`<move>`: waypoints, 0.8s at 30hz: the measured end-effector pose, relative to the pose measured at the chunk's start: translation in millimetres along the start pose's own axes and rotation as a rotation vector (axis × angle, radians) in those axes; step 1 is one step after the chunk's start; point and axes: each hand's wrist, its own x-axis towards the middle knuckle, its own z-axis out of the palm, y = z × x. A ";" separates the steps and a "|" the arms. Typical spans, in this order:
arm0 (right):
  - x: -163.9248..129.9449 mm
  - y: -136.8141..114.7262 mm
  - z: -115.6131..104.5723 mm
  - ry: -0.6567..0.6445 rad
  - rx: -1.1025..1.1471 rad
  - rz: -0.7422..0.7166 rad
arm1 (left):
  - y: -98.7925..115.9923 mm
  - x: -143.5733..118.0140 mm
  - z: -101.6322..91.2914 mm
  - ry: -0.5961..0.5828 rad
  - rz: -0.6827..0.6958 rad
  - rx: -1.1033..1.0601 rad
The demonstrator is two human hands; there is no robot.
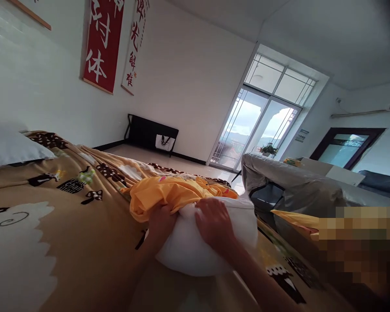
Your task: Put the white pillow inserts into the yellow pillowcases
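Lower centre of frame: our left hand (160, 223) pinches the yellow pillowcase (169, 193) edge, fingers closed on cloth. Just right, our right hand (214, 223) presses the white pillow (198, 253), fingers together, on the brown patterned blanket (68, 225).

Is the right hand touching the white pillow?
Touching. The head view shows the right hand pressed flat on the white pillow, with no gap, beside the yellow pillowcase.
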 end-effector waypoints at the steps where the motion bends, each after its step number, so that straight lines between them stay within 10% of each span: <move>1: -13.9 -11.0 -2.0 -0.016 -0.001 -0.092 | -0.7 0.4 0.4 0.006 -0.002 -0.014; 6: -62.7 -65.4 24.3 -0.062 -0.232 -0.100 | -0.6 1.8 4.2 -0.008 0.034 -0.151; 11: -35.0 -80.0 48.8 -0.187 -0.289 0.038 | -0.5 3.4 -0.1 -0.004 0.085 -0.255; 18: -2.6 -39.7 48.9 -0.261 -0.294 0.119 | 9.9 -3.0 -6.8 -0.084 0.256 -0.240; 24: -5.7 1.7 53.5 -0.411 -0.260 0.302 | 27.8 -22.8 28.8 -0.172 0.439 0.005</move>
